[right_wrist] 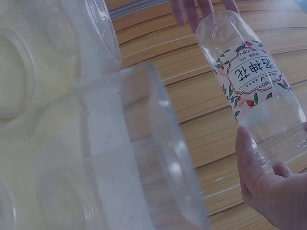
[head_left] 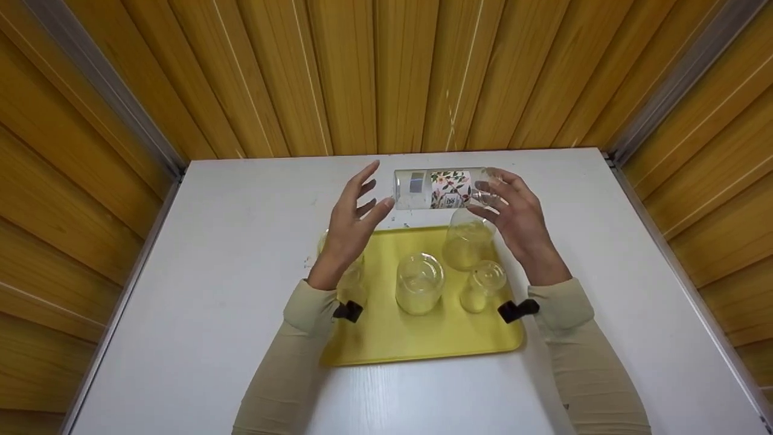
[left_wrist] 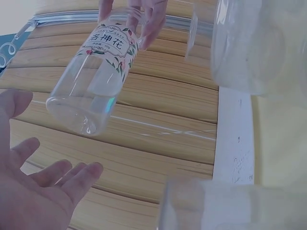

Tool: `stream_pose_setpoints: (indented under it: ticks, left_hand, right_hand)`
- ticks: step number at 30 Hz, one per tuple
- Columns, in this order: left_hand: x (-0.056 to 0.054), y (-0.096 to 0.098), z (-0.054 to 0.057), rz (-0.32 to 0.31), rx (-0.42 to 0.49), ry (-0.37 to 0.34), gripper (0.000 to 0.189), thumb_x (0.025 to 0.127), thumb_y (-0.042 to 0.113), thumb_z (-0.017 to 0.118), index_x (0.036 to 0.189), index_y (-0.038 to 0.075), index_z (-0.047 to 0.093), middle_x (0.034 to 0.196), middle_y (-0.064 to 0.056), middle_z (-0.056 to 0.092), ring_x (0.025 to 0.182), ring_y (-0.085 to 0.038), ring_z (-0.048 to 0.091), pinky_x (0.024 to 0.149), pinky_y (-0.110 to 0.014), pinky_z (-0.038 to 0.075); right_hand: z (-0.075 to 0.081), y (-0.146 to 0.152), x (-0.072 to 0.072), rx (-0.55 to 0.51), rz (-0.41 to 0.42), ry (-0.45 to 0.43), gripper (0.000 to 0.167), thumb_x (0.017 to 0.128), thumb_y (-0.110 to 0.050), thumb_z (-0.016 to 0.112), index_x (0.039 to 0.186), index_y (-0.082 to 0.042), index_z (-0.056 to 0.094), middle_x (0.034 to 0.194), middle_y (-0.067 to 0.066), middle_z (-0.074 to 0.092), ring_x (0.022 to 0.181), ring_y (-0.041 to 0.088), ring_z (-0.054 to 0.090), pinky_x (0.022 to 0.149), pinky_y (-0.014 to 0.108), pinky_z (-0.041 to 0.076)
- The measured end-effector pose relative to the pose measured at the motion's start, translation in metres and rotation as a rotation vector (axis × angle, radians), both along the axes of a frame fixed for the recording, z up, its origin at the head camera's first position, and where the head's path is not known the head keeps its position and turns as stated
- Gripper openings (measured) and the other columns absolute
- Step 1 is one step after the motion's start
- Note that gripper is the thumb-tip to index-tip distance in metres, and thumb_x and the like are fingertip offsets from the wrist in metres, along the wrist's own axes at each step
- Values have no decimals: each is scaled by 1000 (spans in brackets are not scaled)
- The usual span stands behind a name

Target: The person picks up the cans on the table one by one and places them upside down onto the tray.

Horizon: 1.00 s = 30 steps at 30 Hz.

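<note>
A clear bottle (head_left: 416, 196) with a floral label (right_wrist: 254, 72) lies sideways in the air past the far edge of the tray. My right hand (head_left: 516, 211) grips its narrower end, thumb and fingers curled round it. Opposite, my left hand (head_left: 353, 220) is spread near the flat base, its thumb tip close to the bottle's lower corner. The left wrist view shows a gap between the left hand (left_wrist: 43, 187) and the bottle (left_wrist: 81, 100). Below, a yellow tray (head_left: 416, 341) bears several clear containers, among them a jar (head_left: 420, 287) in the middle.
Toward the tray's right side stand a large clear container (head_left: 468, 244) and a smaller one (head_left: 480, 287). More clear containers on the left are partly hidden by my left wrist. The white table (head_left: 229, 241) reaches back to a wood-slat wall (head_left: 398, 78), with slat walls on both sides.
</note>
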<state>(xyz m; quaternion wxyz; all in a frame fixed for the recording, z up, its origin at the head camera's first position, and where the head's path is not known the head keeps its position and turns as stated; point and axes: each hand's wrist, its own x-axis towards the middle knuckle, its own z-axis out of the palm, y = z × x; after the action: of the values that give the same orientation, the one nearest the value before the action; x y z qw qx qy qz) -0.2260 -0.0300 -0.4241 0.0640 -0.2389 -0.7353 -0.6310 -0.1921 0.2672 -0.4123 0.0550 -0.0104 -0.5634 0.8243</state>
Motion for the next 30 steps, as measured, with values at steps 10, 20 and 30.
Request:
stream_pose_setpoints:
  ticks: [10,20,30]
  left_hand:
    - [0,12,2,-61,30,-21,64,105,29,68,163,16,44,166,-5,40,147,-31,46,112,-50,46]
    - [0,16,0,-72,38,-51,59,106,31,67,160,19,48,163,-2,45,144,-21,49,112,-48,46]
    - [0,18,1,-56,52,-52,55,105,29,68,156,16,53,159,0,50,142,-20,52,108,-50,49]
  right_hand:
    - [0,-2,0,-51,8,4,30,110,-17,59,136,-6,54,123,17,61,107,26,66,93,42,59]
    - [-1,-3,2,-17,0,2,30,110,-17,57,138,-6,55,123,15,62,107,25,66,95,43,58]
    - [-1,-4,3,-17,2,1,31,111,-17,55,139,-6,54,124,14,62,111,26,65,96,43,58]
